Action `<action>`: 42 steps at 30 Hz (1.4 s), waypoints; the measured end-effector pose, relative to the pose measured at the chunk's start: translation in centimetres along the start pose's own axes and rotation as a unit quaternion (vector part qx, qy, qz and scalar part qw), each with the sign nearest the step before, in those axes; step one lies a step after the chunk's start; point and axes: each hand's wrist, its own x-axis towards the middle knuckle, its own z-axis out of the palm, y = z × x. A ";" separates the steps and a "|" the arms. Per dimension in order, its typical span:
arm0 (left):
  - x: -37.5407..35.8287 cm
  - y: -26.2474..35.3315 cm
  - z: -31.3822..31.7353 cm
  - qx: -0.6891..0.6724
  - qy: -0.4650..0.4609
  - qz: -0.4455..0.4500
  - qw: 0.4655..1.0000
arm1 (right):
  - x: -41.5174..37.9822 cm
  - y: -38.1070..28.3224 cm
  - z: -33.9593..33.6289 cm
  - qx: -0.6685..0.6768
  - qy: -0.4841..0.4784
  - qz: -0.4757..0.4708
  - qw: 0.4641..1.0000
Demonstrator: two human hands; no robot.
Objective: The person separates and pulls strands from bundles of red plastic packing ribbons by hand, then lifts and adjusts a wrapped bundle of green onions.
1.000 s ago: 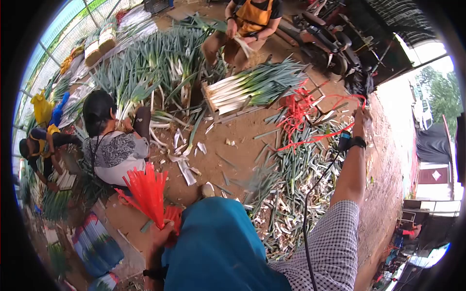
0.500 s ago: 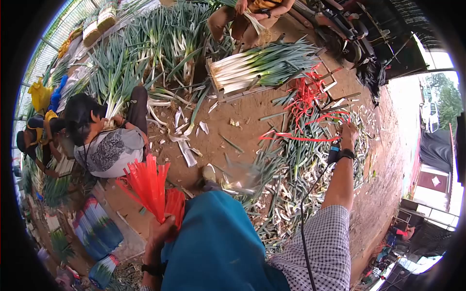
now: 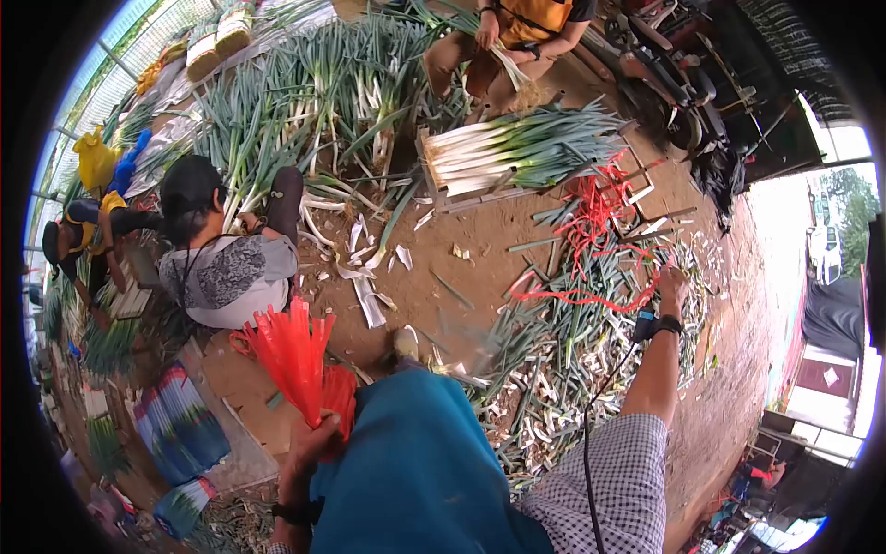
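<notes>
My left hand (image 3: 317, 436) is closed round a bundle of flat red plastic strips (image 3: 293, 365), which fan upward from the fist. At the right, my right hand (image 3: 673, 282) reaches out over the leaf scraps, fingers pressed together at the end of a long red strip (image 3: 591, 300) that trails left. A dark cable runs from a small blue object (image 3: 644, 325) at my right wrist. Beyond it, a tangle of red strips (image 3: 595, 217) lies beside a low rack (image 3: 461, 198) holding trimmed leeks (image 3: 517, 152).
A person in a grey top (image 3: 231, 272) crouches at the left; another in an orange apron (image 3: 535, 32) sits behind the rack. Piled leeks (image 3: 314, 92) fill the back left, cut leaves (image 3: 554, 369) cover the ground ahead, and motorbikes (image 3: 664, 74) stand back right.
The view has shifted, so the surroundings sit lower and further right. The long red strip at my right hand now sags in a lower curve. My left hand still grips the bundle.
</notes>
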 end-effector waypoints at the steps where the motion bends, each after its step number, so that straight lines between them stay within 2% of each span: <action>1: -0.3 0.0 0.0 0.001 0.008 0.000 1.000 | 0.2 0.2 1.2 -0.011 0.012 -0.010 1.000; 3: -0.4 0.1 0.2 0.005 0.013 -0.006 1.000 | 0.0 0.2 2.1 -0.040 0.040 -0.023 0.998; 4: -0.4 0.1 0.2 -0.006 0.019 -0.009 1.000 | -2.2 -3.3 1.6 -0.032 0.034 -0.033 0.998; 5: -0.3 0.0 0.2 -0.014 0.023 -0.014 1.000 | -4.1 -4.5 3.2 0.109 0.009 -0.078 0.991; 6: -0.2 -0.2 0.2 -0.021 0.025 -0.022 0.999 | -7.1 -7.7 4.0 0.145 -0.043 -0.162 0.975; 8: 0.8 -0.9 -0.3 0.003 0.009 -0.022 1.000 | -13.2 -14.3 5.5 0.239 -0.179 -0.309 0.903; 9: 1.2 -1.1 -0.4 0.014 0.001 -0.022 1.000 | -16.3 -16.5 8.0 0.368 -0.335 -0.094 0.862; 10: 1.5 -1.0 -0.3 0.050 -0.011 0.008 0.999 | -19.4 -20.7 8.3 0.188 -0.377 -0.193 0.886; 11: 1.9 -0.7 -0.3 0.084 -0.022 0.041 0.995 | -22.8 -22.5 11.2 0.304 -0.487 -0.139 0.807; 12: 2.2 -0.3 -0.2 0.116 -0.031 0.075 0.990 | -26.0 -26.3 10.4 0.218 -0.524 -0.240 0.788; 13: 2.4 0.3 -0.1 0.082 -0.043 0.091 0.991 | -29.0 -30.1 8.7 0.241 -0.597 -0.244 0.725; 14: 2.7 1.0 0.1 0.047 -0.055 0.110 0.991 | -31.8 -31.5 9.7 0.295 -0.633 -0.266 0.664; 16: 2.9 1.8 0.2 -0.003 -0.052 0.135 0.989 | -36.0 -35.1 6.7 0.358 -0.742 -0.219 0.524; 17: 3.0 2.3 0.2 -0.020 -0.034 0.150 0.988 | -38.2 -35.7 6.3 0.381 -0.761 -0.198 0.486; 18: 2.9 2.9 -0.1 -0.039 -0.007 0.174 0.984 | -40.3 -35.6 7.2 0.420 -0.761 -0.222 0.443; 19: 2.3 3.5 -0.2 -0.073 0.018 0.193 0.978 | -41.4 -37.3 4.7 0.442 -0.763 -0.220 0.418; 21: 2.0 5.1 0.3 -0.143 0.065 0.245 0.957 | -44.9 -38.8 4.4 0.467 -0.760 -0.229 0.390; 23: 1.9 6.3 0.1 -0.197 0.092 0.288 0.933 | -46.4 -42.2 1.1 0.462 -0.755 -0.289 0.365; 24: 1.6 7.1 -0.4 -0.165 0.109 0.335 0.921 | -47.4 -43.1 1.0 0.470 -0.765 -0.270 0.348; 25: 1.4 7.5 -1.1 -0.170 0.134 0.342 0.914 | -48.4 -43.8 1.3 0.478 -0.773 -0.247 0.334; 26: 1.0 7.6 -1.5 -0.175 0.154 0.347 0.909 | -49.0 -44.4 0.9 0.488 -0.780 -0.221 0.323; 27: 0.8 7.8 -2.0 -0.180 0.172 0.352 0.902 | -49.2 -45.0 0.5 0.458 -0.787 -0.236 0.340; 28: 0.5 7.7 -3.1 -0.167 0.140 0.371 0.903 | -49.5 -45.7 -0.1 0.427 -0.791 -0.252 0.357; 30: -0.3 7.7 -4.7 -0.089 0.136 0.367 0.916 | -50.9 -46.1 0.6 0.372 -0.817 -0.261 0.354; 33: -1.8 7.5 -7.3 0.048 0.122 0.395 0.909 | -53.6 -44.6 2.2 0.504 -0.844 -0.114 0.146; 35: -2.2 7.9 -9.3 0.148 0.112 0.431 0.883 | -54.5 -42.8 7.9 0.420 -0.798 -0.330 0.280; 36: -1.4 6.6 -10.8 0.107 0.037 0.340 0.934 | -56.1 -41.7 11.6 0.398 -0.782 -0.371 0.304; 39: -2.3 7.2 -13.4 0.078 -0.045 0.342 0.935 | -56.5 -46.9 2.2 0.360 -0.839 -0.191 0.361; 40: -3.8 7.5 -14.8 0.066 -0.090 0.117 0.987 | -57.0 -47.1 1.6 0.359 -0.837 -0.180 0.373; 41: -5.3 6.8 -15.2 -0.048 -0.101 0.129 0.985 | -57.5 -47.4 0.7 0.356 -0.835 -0.168 0.385; 42: -6.4 6.3 -15.6 -0.161 -0.108 0.143 0.971 | -57.9 -49.0 -2.0 0.389 -0.834 -0.127 0.371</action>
